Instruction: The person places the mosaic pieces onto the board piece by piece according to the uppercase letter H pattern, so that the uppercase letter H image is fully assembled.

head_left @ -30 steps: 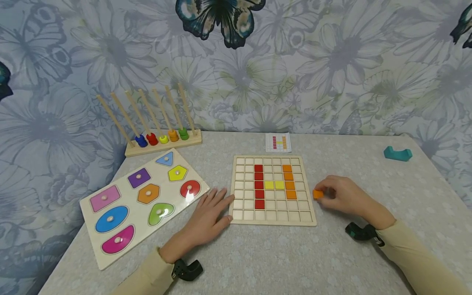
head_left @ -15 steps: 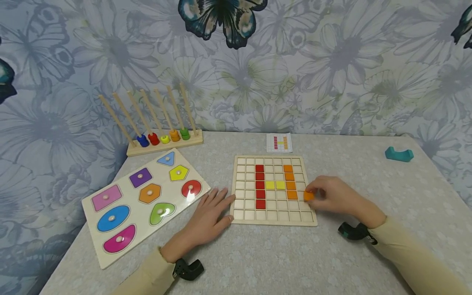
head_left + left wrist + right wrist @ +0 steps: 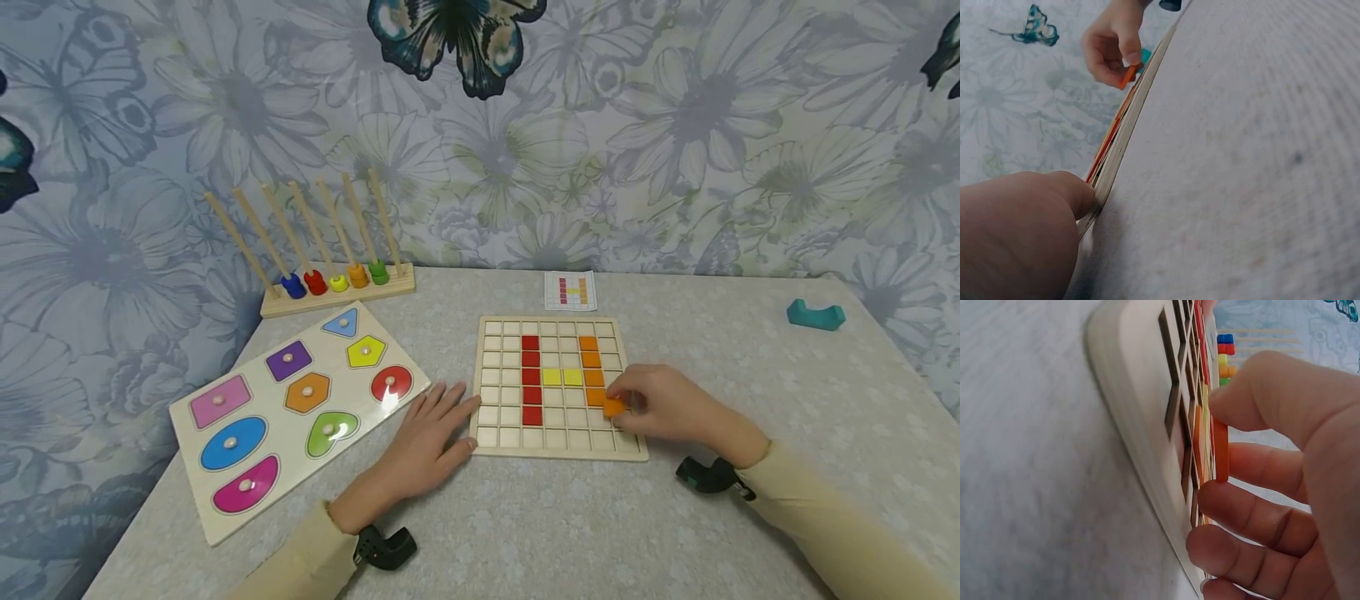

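Note:
A wooden grid board lies on the table, holding a column of red tiles, two yellow tiles and a column of orange tiles. My right hand pinches one orange square tile between thumb and fingers, over the board's right part, beside the lower end of the orange column. In the right wrist view that tile stands on edge to the camera, close over the grid. My left hand lies with fingers spread, its fingertips at the board's left edge.
A small pattern card lies behind the board. To the left is a shape puzzle board with knobbed pieces. Behind that stands a peg stand with coloured beads. A teal curved block sits at the far right.
My right hand has carried the orange tile leftward, from the table right of the board to over the grid beside the orange column. The left hand has stayed at the board's left edge.

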`<state>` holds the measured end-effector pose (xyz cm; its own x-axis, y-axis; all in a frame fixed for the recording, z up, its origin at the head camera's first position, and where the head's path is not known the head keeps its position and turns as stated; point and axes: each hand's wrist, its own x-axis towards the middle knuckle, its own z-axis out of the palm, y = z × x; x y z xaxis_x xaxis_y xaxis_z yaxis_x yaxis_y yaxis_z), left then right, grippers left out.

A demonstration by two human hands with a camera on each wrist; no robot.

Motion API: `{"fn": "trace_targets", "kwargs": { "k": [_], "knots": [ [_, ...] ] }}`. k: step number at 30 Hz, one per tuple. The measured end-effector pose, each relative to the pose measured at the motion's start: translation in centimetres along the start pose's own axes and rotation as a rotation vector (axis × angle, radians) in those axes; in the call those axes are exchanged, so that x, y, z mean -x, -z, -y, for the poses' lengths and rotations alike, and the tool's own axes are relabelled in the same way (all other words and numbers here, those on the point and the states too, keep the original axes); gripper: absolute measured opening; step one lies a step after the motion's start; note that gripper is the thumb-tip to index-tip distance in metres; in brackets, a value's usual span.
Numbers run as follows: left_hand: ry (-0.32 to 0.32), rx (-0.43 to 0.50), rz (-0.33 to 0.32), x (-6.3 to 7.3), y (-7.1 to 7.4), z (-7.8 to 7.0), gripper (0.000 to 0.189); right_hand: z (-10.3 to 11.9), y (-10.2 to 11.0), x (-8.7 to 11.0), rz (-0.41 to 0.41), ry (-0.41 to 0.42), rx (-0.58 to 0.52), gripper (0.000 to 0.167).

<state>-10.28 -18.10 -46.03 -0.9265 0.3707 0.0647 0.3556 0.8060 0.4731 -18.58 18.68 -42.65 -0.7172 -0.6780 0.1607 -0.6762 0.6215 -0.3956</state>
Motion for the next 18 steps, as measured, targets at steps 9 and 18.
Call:
{"fn": "trace_targets", "kwargs": {
  "k": [9, 18],
  "knots": [
    [-0.001, -0.005, 0.005, 0.00, 0.06, -0.04, 0.057, 0.33, -0.29, -0.21, 0.006, 0.042, 0.002, 0.019],
    [0.003, -0.005, 0.004, -0.01, 0.05, -0.10, 0.058, 0.66, -0.44, -0.46, 0.044, 0.030, -0.005, 0.020]
  ]
}}
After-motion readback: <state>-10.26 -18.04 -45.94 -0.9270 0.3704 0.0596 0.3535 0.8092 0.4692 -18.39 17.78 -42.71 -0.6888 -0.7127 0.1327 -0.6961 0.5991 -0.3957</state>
